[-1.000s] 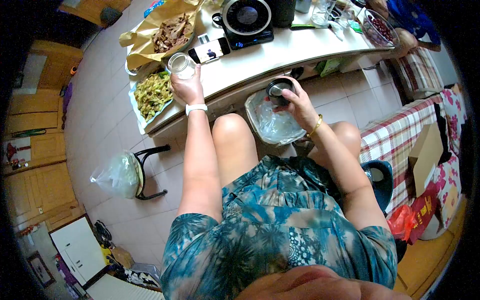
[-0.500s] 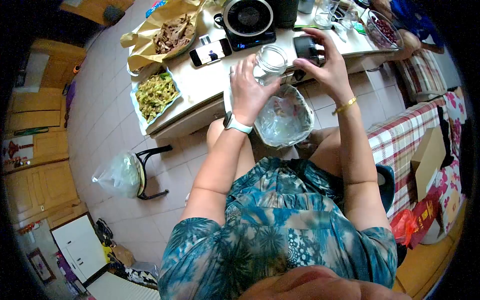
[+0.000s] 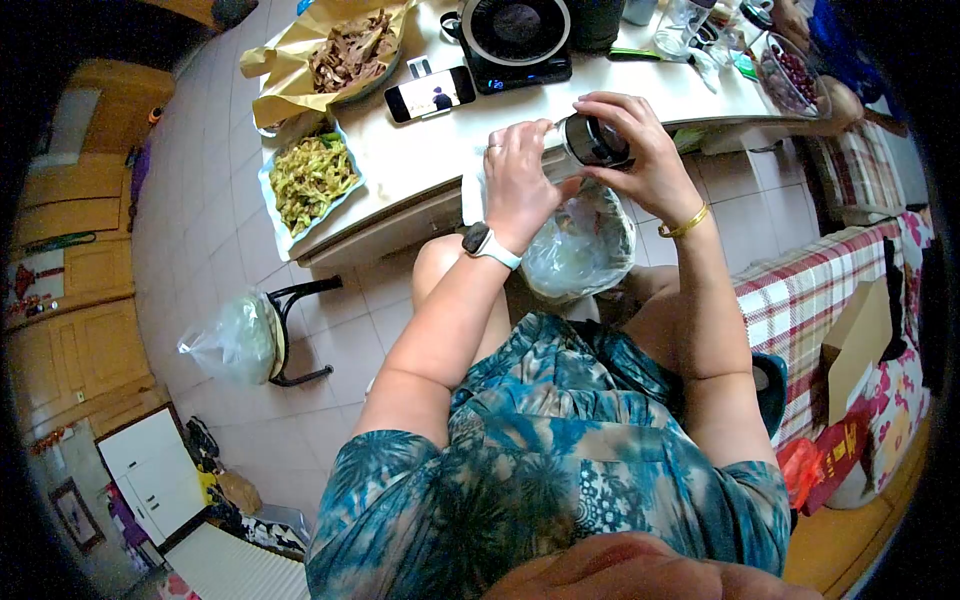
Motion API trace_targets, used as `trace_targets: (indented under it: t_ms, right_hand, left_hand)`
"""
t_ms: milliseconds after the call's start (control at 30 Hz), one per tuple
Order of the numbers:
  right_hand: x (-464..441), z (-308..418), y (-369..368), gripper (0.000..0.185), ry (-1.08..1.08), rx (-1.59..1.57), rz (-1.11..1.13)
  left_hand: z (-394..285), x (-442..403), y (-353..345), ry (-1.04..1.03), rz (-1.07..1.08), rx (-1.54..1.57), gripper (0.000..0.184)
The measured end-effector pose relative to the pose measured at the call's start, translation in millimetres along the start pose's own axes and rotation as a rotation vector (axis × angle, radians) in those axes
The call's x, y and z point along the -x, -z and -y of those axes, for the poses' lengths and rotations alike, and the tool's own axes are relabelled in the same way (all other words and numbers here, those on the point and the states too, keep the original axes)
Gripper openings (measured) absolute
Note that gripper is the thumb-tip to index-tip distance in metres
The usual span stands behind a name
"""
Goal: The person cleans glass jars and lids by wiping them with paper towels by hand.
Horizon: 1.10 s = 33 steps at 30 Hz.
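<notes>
My left hand (image 3: pixel 520 180), with a white-banded watch at the wrist, is wrapped round a clear glass jar (image 3: pixel 556 158), which its fingers partly hide. The jar tilts toward the right. My right hand (image 3: pixel 645 150), with a gold bracelet at the wrist, grips a dark, cylindrical lid (image 3: pixel 597 141) between thumb and fingers. The lid is up against the jar's mouth; whether it is seated there I cannot tell. Below both hands stands a bin (image 3: pixel 622 262) lined with a clear plastic bag.
On the white table (image 3: pixel 390 180) are a tray of chopped vegetables (image 3: pixel 312 180), meat on brown paper (image 3: pixel 352 55), a phone (image 3: pixel 430 96) and a black cooker (image 3: pixel 515 35). Grapes in a bowl (image 3: pixel 790 75) sit near another person's arm. A bagged stool (image 3: pixel 255 335) stands left.
The dark lid in my right hand and the jar in my left hand have come together. The jar has tipped from mouth-up toward the right.
</notes>
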State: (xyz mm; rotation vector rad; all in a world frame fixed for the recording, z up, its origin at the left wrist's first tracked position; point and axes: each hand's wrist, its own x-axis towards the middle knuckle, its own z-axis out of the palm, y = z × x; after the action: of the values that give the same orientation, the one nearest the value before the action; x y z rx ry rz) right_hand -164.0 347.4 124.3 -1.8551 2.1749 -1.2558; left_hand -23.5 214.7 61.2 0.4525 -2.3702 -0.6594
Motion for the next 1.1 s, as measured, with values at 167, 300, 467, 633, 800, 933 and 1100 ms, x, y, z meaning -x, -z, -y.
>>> trace_targets:
  t_ms: [167, 300, 467, 633, 800, 933, 1100]
  right_hand:
    - [2.1, 7.9, 0.6, 0.071, -0.098, 0.156, 0.009]
    - [2.5, 13.6, -4.9, 0.073, -0.458, 0.2, 0.067]
    - [10.9, -0.4, 14.1, 0.074, -0.174, -0.247, 0.084]
    - [8.8, -15.6, 21.0, 0.059, -0.654, -0.181, 0.273]
    - [9.6, -1.9, 15.9, 0.059, -0.186, -0.305, -0.004]
    - [6.8, 2.6, 5.8, 0.064, -0.38, 0.01, 0.033]
    - [11.3, 3.4, 8.4, 0.067, -0.41, 0.052, 0.017]
  left_hand:
    - [-1.9, -2.0, 2.9, -0.013, 0.006, -0.018, 0.075]
    - [-1.2, -0.1, -0.4, -0.025, 0.083, -0.066, 0.079]
    - [0.1, -2.0, 3.7, -0.013, 0.08, -0.054, 0.08]
    - [-0.9, -2.5, 4.5, 0.001, 0.105, -0.087, 0.079]
    - [1.4, -6.5, 3.1, 0.008, 0.012, -0.063, 0.08]
    - [2.9, -5.2, 2.7, 0.002, 0.026, -0.078, 0.079]
    - [0.6, -6.0, 2.8, -0.012, 0.032, -0.077, 0.079]
